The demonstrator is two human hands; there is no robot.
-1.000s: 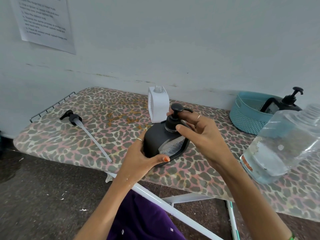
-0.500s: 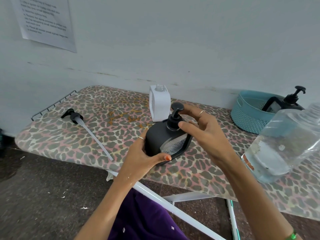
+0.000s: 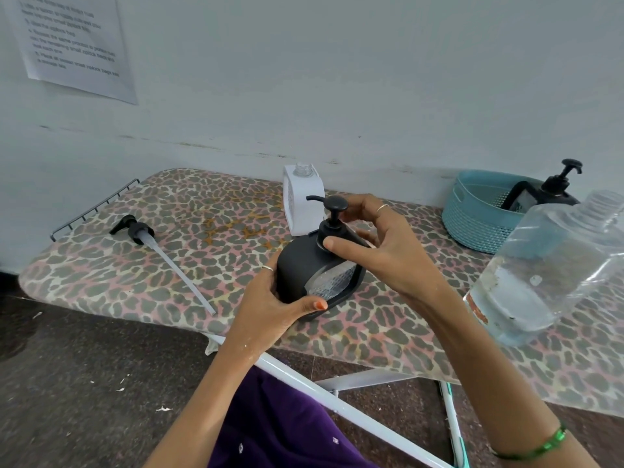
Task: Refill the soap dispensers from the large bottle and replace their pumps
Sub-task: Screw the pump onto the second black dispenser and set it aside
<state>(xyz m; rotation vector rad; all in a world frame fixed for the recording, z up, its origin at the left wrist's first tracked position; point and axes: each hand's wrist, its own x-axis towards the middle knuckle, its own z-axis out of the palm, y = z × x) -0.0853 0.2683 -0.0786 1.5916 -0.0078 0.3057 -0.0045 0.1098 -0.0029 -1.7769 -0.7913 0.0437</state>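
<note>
A black soap dispenser (image 3: 297, 268) stands on the leopard-print board (image 3: 189, 251) in the middle. My left hand (image 3: 270, 305) grips its lower left side. My right hand (image 3: 381, 251) pinches the collar of its black pump (image 3: 332, 214), whose spout points left. Behind it stands a white dispenser (image 3: 302, 204) with an open neck and no pump. A loose black pump with a long clear tube (image 3: 158, 244) lies flat at the left. The large clear bottle (image 3: 547, 275), uncapped and partly full, stands at the right.
A teal basket (image 3: 472, 217) at the back right holds another black dispenser (image 3: 547, 194) with its pump on. A wire rack (image 3: 91, 207) edges the board's left end. A printed sheet (image 3: 71, 42) hangs on the wall. White metal legs run under the board.
The pump head has turned: its spout pointed right one second ago and now points left. My right fingers have shifted around the collar. My left hand stays on the dispenser.
</note>
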